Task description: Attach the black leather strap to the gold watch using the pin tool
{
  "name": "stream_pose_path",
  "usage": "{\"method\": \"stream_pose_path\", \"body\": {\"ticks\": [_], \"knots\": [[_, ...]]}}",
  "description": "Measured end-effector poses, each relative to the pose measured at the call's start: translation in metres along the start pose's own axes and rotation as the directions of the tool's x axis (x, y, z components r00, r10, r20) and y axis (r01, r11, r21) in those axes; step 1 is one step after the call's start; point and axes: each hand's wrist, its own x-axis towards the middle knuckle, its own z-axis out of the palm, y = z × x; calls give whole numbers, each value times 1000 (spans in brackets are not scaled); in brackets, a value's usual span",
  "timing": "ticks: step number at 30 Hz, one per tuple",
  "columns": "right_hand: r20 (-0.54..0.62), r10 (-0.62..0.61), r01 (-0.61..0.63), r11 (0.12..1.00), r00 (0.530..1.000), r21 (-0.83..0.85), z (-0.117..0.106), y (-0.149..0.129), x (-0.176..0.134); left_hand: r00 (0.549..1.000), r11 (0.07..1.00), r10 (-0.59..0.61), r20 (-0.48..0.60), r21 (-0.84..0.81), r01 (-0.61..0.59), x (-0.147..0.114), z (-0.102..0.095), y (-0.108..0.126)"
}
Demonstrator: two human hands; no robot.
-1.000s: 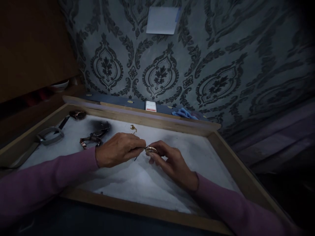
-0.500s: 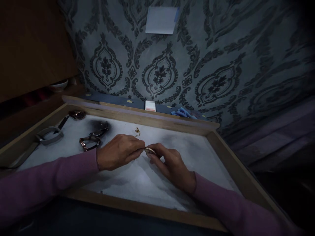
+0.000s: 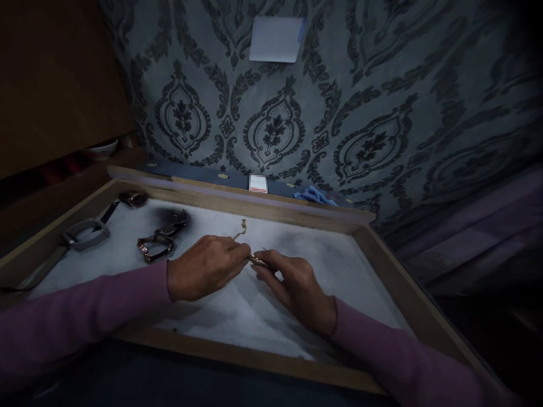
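Note:
Over a shallow wooden tray [image 3: 271, 208] with a white bottom, my two hands meet at a small gold wristwatch [image 3: 258, 260]. My left hand [image 3: 207, 267] pinches one end of it, the fingers pressed together. With thumb and fingertips, my right hand [image 3: 294, 282] grips the glittering case. A thin gold strip with a clasp end [image 3: 244, 225] sticks up behind my left fingers; it looks like part of the strap. My fingers hide much of the watch.
At the tray's left lie a brown-strapped watch [image 3: 146, 254], a grey-banded watch [image 3: 87, 242] and a dark watch [image 3: 133, 199]. Behind the far rim are a blue cloth [image 3: 314, 195] and a small white card [image 3: 258, 183]. Patterned wallpaper [image 3: 275, 127] rises beyond.
The gold watch has turned in my fingers, its case now more edge-on. The clasp end has swung slightly right. Both hands stay in nearly the same place.

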Motion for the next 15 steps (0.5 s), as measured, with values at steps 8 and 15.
{"method": "stream_pose_path", "body": {"ticks": [8, 15], "knots": [[-34, -47, 48, 999, 998, 15, -4, -1, 1, 995, 981, -95, -31, -170, 88, -1, 2, 1], [-57, -132, 132, 991, 990, 6, -3, 1, 1, 998, 968, -48, 43, -243, 57, -3, 4, -4]]}}
